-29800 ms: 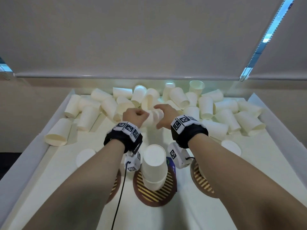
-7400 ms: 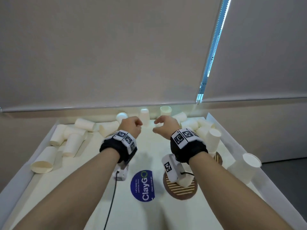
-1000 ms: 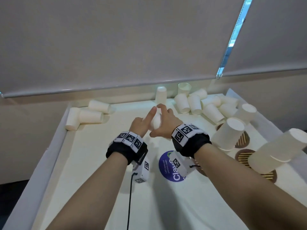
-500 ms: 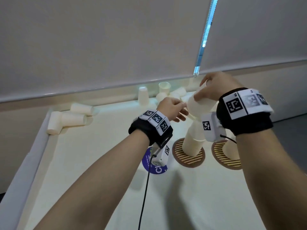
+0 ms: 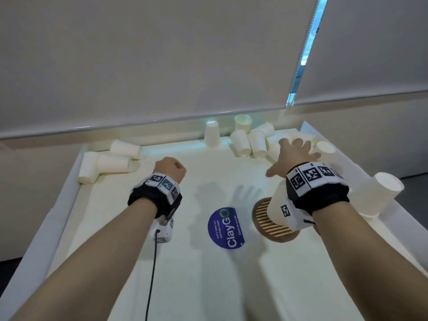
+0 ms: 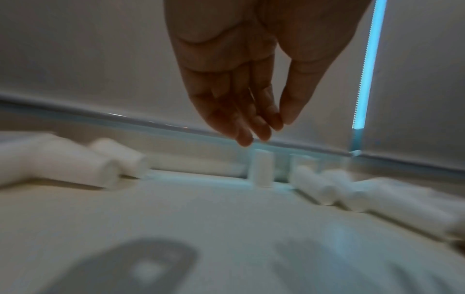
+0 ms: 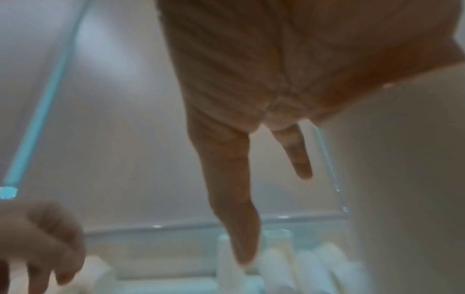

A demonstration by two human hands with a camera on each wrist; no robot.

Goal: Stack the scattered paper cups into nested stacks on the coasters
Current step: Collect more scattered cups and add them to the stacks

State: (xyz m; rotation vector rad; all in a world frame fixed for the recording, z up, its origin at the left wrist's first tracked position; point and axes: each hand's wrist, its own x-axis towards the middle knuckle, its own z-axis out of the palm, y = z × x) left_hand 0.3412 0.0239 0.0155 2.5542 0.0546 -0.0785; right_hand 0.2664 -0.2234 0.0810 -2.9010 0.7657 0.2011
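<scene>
Both hands hover over a white tray (image 5: 69, 198). My left hand (image 5: 170, 167) hangs mid-tray with loosely curled fingers (image 6: 251, 127) and holds nothing. My right hand (image 5: 294, 150) stretches out with spread fingers (image 7: 241, 218), just short of the loose paper cups (image 5: 250, 142) at the back right. Under my right wrist a nested cup stack (image 5: 275, 207) leans on a striped coaster (image 5: 264, 221). A second stack (image 5: 375, 195) leans at the right wall. Another stack's top (image 5: 325, 148) shows beyond my right hand.
Three cups (image 5: 108, 162) lie at the back left. An upside-down cup (image 5: 212, 136) and an upright cup (image 5: 243, 122) stand by the back wall. A blue round ClayGo sticker (image 5: 225, 228) marks the tray floor. A cable (image 5: 151, 274) hangs from my left wrist.
Half a second ago my right hand held a cup over the stack with the left hand beside it. Now the right hand is empty and reaching back right; the left has drawn away to the left.
</scene>
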